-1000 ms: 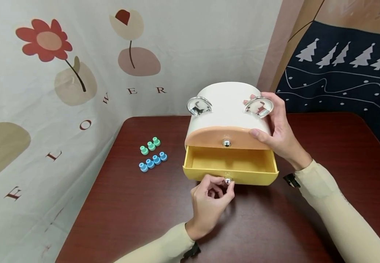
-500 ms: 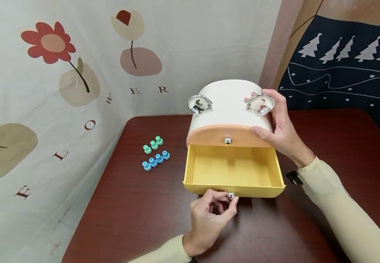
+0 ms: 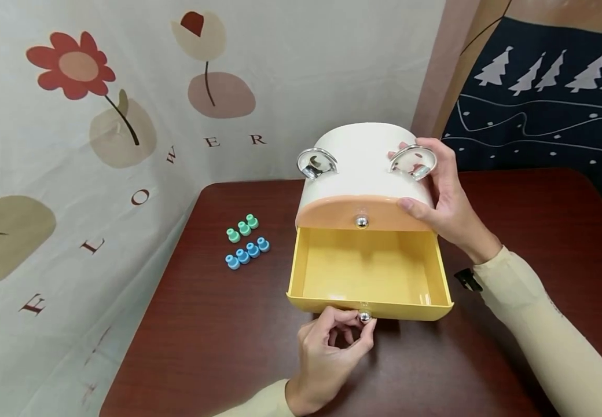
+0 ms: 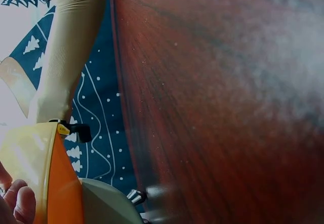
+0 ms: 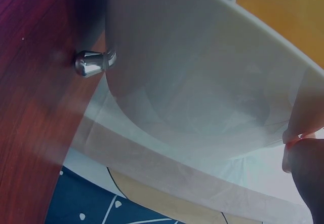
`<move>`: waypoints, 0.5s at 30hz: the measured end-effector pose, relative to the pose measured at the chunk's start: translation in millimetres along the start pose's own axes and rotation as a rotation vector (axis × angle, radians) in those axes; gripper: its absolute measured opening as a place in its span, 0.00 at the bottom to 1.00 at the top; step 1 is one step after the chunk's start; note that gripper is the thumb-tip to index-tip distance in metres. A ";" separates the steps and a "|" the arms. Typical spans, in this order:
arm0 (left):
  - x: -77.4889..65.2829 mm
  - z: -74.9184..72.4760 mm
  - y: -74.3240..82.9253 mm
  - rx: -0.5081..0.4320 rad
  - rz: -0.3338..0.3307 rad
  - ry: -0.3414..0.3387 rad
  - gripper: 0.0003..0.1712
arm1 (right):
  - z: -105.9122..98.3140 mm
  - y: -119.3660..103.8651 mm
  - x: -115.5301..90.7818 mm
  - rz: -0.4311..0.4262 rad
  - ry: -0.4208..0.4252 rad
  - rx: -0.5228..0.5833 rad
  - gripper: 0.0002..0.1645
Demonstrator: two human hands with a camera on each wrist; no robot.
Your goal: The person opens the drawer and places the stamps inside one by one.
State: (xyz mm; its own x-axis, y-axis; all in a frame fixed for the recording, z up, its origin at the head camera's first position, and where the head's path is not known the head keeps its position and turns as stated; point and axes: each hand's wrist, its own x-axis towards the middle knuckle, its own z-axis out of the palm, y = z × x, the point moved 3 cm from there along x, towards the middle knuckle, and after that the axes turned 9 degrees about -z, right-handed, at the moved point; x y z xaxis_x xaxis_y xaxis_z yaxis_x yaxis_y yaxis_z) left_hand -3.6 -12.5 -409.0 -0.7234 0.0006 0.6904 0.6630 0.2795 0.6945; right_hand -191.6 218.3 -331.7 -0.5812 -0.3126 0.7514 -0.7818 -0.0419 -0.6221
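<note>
In the head view a small white drawer box (image 3: 363, 147) with a rounded top and two shiny silver ears stands on the table. Its peach upper drawer (image 3: 327, 215) is closed, while the yellow lower drawer (image 3: 363, 272) is pulled far out and holds nothing. My left hand (image 3: 327, 356) pinches that drawer's round silver knob (image 3: 364, 317) between thumb and fingertips. On the box's right side, my right hand (image 3: 447, 202) grips it, thumb on the peach front and fingers behind the right ear (image 3: 413, 161). The right wrist view shows the white side wall (image 5: 202, 77) and a silver foot (image 5: 91, 63).
Left of the box, three green pegs (image 3: 245, 228) and a row of several blue pegs (image 3: 248, 252) stand on the dark red-brown table (image 3: 217, 324). Behind the table hang a white flower-print cloth (image 3: 290, 69) and a navy tree-print cloth (image 3: 540, 127).
My left hand has drawn the yellow drawer out toward me, quickly at first and only slightly in the last half second. The right hand keeps its grip on the box.
</note>
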 end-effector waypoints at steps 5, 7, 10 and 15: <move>2.1 -0.9 -0.4 -0.012 0.013 -0.014 0.13 | -2.3 -0.9 -0.7 -0.004 0.010 0.021 0.55; 3.8 -2.5 0.4 -0.026 0.025 -0.027 0.11 | -3.3 -1.4 -0.9 -0.005 0.018 0.032 0.54; 7.2 -7.5 3.2 -0.052 0.085 -0.036 0.08 | -4.1 -1.5 -1.5 -0.005 0.028 0.031 0.54; 17.7 -23.4 9.4 -0.118 0.233 0.016 0.06 | -2.2 -0.8 -1.5 0.007 0.009 0.002 0.55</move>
State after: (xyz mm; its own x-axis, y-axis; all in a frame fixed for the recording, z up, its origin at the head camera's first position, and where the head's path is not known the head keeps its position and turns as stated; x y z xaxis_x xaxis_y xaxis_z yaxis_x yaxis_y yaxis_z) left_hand -5.6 -32.2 -385.5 -0.5462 0.0367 0.8368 0.8299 0.1596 0.5346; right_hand -190.6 220.9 -331.9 -0.5888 -0.3042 0.7488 -0.7771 -0.0418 -0.6280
